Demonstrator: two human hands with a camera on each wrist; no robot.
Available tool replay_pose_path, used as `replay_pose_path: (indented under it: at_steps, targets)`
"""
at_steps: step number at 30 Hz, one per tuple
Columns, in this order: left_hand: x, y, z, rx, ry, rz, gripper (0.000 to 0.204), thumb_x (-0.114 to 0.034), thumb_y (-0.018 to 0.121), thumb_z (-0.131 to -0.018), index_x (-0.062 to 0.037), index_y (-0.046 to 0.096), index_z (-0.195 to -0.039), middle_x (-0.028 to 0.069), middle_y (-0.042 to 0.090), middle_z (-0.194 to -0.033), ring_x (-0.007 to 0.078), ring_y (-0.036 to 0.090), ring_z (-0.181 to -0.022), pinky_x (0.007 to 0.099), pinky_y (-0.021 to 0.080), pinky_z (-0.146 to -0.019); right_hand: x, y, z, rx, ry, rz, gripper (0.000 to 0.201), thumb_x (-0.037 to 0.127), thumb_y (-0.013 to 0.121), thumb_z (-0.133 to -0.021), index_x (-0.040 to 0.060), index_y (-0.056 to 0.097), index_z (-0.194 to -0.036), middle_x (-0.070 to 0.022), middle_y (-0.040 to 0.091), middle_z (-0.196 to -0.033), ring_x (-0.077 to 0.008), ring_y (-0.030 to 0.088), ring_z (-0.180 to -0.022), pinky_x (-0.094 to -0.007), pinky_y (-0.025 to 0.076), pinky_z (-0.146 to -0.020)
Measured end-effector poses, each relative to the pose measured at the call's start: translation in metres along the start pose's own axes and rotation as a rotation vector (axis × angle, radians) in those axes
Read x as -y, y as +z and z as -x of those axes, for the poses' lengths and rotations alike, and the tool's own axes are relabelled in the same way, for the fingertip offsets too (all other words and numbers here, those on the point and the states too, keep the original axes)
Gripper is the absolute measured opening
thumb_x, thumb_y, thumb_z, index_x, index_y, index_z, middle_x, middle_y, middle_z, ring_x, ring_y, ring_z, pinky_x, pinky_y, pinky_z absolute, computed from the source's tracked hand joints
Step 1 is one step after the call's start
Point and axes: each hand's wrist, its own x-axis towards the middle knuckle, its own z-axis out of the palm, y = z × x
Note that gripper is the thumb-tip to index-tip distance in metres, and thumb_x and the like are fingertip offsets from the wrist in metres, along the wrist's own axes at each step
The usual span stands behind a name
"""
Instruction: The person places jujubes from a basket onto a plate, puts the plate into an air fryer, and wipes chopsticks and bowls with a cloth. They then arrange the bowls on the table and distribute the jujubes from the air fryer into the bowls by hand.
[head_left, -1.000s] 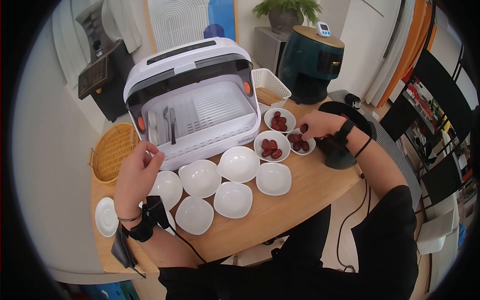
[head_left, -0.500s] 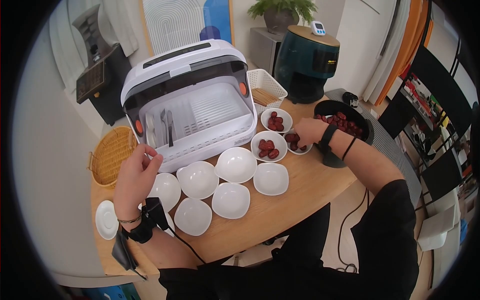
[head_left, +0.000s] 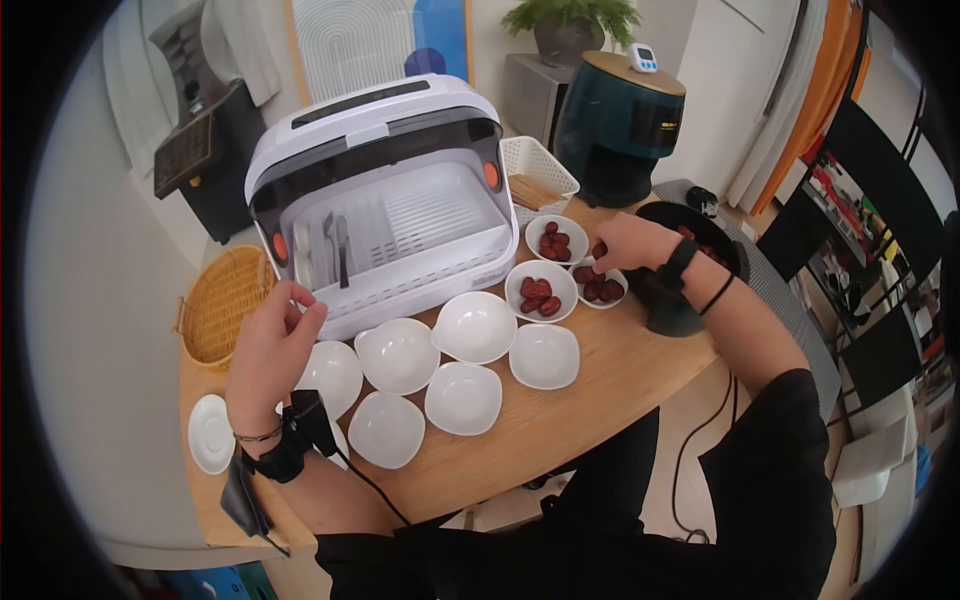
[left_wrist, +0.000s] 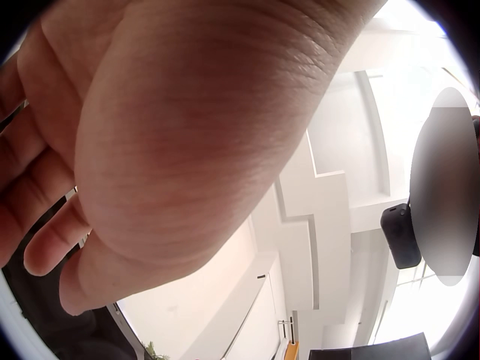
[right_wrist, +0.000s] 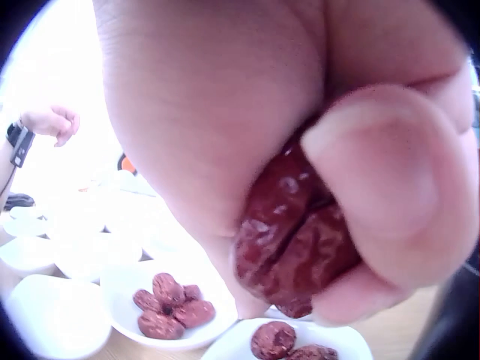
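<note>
My right hand [head_left: 640,243] is held just above a small white bowl [head_left: 612,303] at the table's right side. Its thumb and fingers pinch a wrinkled dark red jujube [right_wrist: 296,232], large in the right wrist view. Several more jujubes [head_left: 603,290] lie in that bowl. Two neighbouring white bowls also hold jujubes [head_left: 540,297]. Beneath the right wrist stands a black pot [head_left: 690,318] with jujubes inside. My left hand [head_left: 270,340], fingers loosely bent and holding nothing, hovers at the front left corner of a white dish box [head_left: 400,285].
Several white bowls [head_left: 398,355] stand in rows before the dish box. A saucer [head_left: 211,433] and a wicker basket [head_left: 222,310] are at the left. Behind the jujube bowls are a white basket [head_left: 540,165] with chopsticks and a green air fryer [head_left: 620,130].
Half a second ago my right hand dipped lower over the small bowl; now it has risen and shifted slightly right, a jujube between its fingers. The left hand keeps its place.
</note>
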Motion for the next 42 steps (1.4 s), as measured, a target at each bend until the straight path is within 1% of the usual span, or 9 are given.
replay_pose_path:
  at_steps: [2,10,21,25,27,32,34,37,42]
  targets:
    - [0.0,0.0,0.0,-0.003,0.0,-0.001,0.018,-0.018,0.065,-0.089,-0.0016,0.059,-0.093,0.0067,0.055,-0.06,0.0171,0.05,-0.054,0.0329,0.039,-0.053,0.02,-0.009,0.014,0.036,0.037,-0.05,0.032,0.031,0.077,-0.076,0.004,0.071,-0.093,-0.0131,0.072,-0.087,-0.0317,0.069,-0.082,-0.0371,0.054,-0.074]
    - [-0.005,0.003,-0.001,0.012,-0.001,-0.007,0.018,-0.018,0.065,-0.089,-0.0012,0.059,-0.092,0.0066,0.054,-0.059,0.0162,0.048,-0.053,0.0326,0.038,-0.052,0.105,0.055,0.051,0.089,-0.498,-0.231,0.026,0.026,0.072,-0.084,0.0048,0.062,-0.094,-0.0159,0.065,-0.084,-0.034,0.065,-0.082,-0.0422,0.052,-0.072]
    - [-0.002,0.004,-0.001,0.001,0.005,-0.003,0.018,-0.018,0.065,-0.089,-0.0009,0.059,-0.093,0.006,0.053,-0.059,0.0157,0.048,-0.053,0.0327,0.037,-0.052,0.104,0.066,0.056,-0.036,-0.527,-0.325,0.039,0.026,0.068,-0.087,0.0108,0.059,-0.122,-0.0147,0.064,-0.095,-0.0331,0.064,-0.079,-0.0408,0.053,-0.072]
    - [-0.002,0.005,-0.002,0.01,0.004,-0.004,0.018,-0.018,0.065,-0.089,-0.0012,0.059,-0.093,0.0057,0.053,-0.059,0.0157,0.048,-0.053,0.0325,0.037,-0.052,0.087,-0.005,0.075,-0.165,-0.407,-0.32,0.03,0.023,0.068,-0.087,0.0072,0.065,-0.111,-0.017,0.069,-0.082,-0.0347,0.068,-0.078,-0.0403,0.053,-0.069]
    - [-0.001,0.004,-0.002,0.013,0.004,-0.007,0.018,-0.018,0.065,-0.089,-0.0013,0.059,-0.093,0.0056,0.053,-0.059,0.0156,0.048,-0.053,0.0324,0.037,-0.052,0.059,-0.031,0.078,-0.298,-0.243,-0.333,0.019,0.017,0.07,-0.086,0.0029,0.067,-0.098,-0.0127,0.067,-0.074,-0.0246,0.066,-0.065,-0.0341,0.052,-0.062]
    - [-0.001,0.003,-0.001,0.008,-0.002,-0.005,0.017,-0.017,0.065,-0.089,-0.0015,0.059,-0.092,0.0056,0.053,-0.059,0.0155,0.047,-0.053,0.0323,0.037,-0.052,-0.073,-0.045,0.058,-0.346,0.062,0.116,0.024,0.025,0.068,-0.08,0.0019,0.067,-0.087,-0.0158,0.068,-0.076,-0.0305,0.067,-0.07,-0.0392,0.053,-0.063]
    - [-0.004,0.004,-0.001,0.001,0.003,-0.02,0.017,-0.017,0.065,-0.089,-0.0017,0.059,-0.092,0.0059,0.054,-0.059,0.0156,0.047,-0.053,0.0322,0.037,-0.052,-0.078,-0.054,0.059,-0.004,0.465,-0.032,0.038,0.034,0.072,-0.078,0.0008,0.068,-0.097,-0.0145,0.067,-0.073,-0.0264,0.068,-0.075,-0.0384,0.054,-0.063]
    - [-0.006,0.003,0.0,0.004,-0.007,-0.021,0.017,-0.017,0.065,-0.09,-0.0015,0.059,-0.092,0.0062,0.054,-0.059,0.0157,0.048,-0.053,0.0322,0.038,-0.052,-0.103,-0.037,0.047,0.157,0.552,-0.114,0.062,0.04,0.076,-0.077,0.009,0.058,-0.127,-0.0156,0.067,-0.095,-0.0235,0.067,-0.085,-0.0362,0.057,-0.064]
    - [-0.003,0.002,-0.001,-0.002,-0.017,-0.012,0.017,-0.017,0.065,-0.09,-0.0013,0.059,-0.093,0.0064,0.055,-0.06,0.0158,0.048,-0.053,0.0322,0.038,-0.052,-0.107,-0.009,0.025,0.303,0.581,-0.484,0.071,0.034,0.076,-0.078,0.0119,0.045,-0.138,-0.0118,0.063,-0.105,-0.0199,0.065,-0.081,-0.0333,0.056,-0.059]
